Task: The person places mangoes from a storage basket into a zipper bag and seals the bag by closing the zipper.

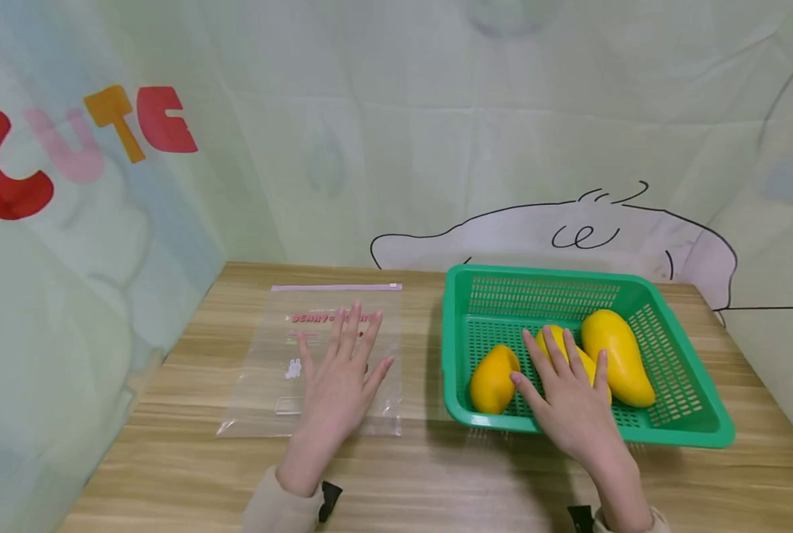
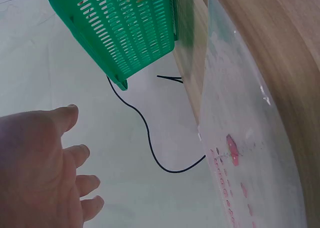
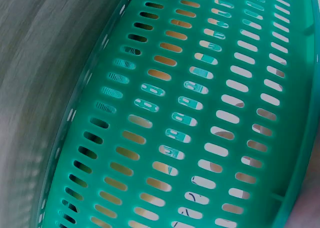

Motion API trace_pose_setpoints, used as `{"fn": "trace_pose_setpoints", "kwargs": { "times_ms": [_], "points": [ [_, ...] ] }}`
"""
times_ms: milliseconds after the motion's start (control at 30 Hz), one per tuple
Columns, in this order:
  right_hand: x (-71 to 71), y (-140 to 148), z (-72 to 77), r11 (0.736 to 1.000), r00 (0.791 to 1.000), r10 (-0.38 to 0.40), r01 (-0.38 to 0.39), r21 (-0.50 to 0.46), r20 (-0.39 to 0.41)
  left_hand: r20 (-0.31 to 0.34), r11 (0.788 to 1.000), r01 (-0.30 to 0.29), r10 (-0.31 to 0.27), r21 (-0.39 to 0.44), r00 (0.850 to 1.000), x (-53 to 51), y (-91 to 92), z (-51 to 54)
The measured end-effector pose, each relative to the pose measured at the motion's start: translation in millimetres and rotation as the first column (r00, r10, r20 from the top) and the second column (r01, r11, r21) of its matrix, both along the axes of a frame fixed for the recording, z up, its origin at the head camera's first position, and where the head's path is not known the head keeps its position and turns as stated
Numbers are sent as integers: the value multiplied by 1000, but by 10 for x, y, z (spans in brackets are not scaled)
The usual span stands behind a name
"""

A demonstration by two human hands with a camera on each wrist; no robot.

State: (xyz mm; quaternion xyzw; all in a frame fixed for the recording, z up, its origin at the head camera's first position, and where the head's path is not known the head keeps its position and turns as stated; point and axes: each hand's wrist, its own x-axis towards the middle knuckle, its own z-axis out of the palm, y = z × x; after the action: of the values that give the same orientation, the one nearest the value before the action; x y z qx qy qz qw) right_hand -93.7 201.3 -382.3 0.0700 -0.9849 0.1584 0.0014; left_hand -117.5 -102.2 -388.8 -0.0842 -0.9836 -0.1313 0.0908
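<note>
My left hand (image 1: pixel 338 389) hovers with spread, straight fingers over a clear zip bag (image 1: pixel 252 403) lying flat on the table. In the left wrist view, that hand (image 2: pixel 40 163) is apart from the bag (image 2: pixel 235 103). Over the front of a green slotted basket (image 1: pixel 683 442) is my right hand (image 1: pixel 572 407), fingers spread and gripping nothing. Inside the basket lie three yellow mangoes: a small one (image 1: pixel 492 385) at the left, one (image 1: pixel 588 363) partly hidden under the right fingers, and a long one (image 1: pixel 617 355) at the right. The right wrist view shows mostly the basket's side wall (image 3: pixel 200 113).
The wood-grain table (image 1: pixel 429 474) backs onto a printed curtain (image 1: pixel 343 148) with red and orange letters at the left. The bag's purple zip strip (image 1: pixel 336 287) faces the curtain. Between bag and basket runs a strip of bare tabletop.
</note>
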Motion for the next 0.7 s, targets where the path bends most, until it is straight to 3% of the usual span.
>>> {"fn": "trace_pose_setpoints", "kwargs": {
  "times_ms": [433, 700],
  "points": [
    [-18, 12, 31, 1000, 1000, -9, 8, -20, -15, -12, 1000, -1, 2, 10, 1000, 5, -35, -37],
    [-29, 52, 63, 998, 1000, 5, -6, -61, -22, 8, 998, -43, 42, 47, 999, -11, -70, -64]
  ]
}}
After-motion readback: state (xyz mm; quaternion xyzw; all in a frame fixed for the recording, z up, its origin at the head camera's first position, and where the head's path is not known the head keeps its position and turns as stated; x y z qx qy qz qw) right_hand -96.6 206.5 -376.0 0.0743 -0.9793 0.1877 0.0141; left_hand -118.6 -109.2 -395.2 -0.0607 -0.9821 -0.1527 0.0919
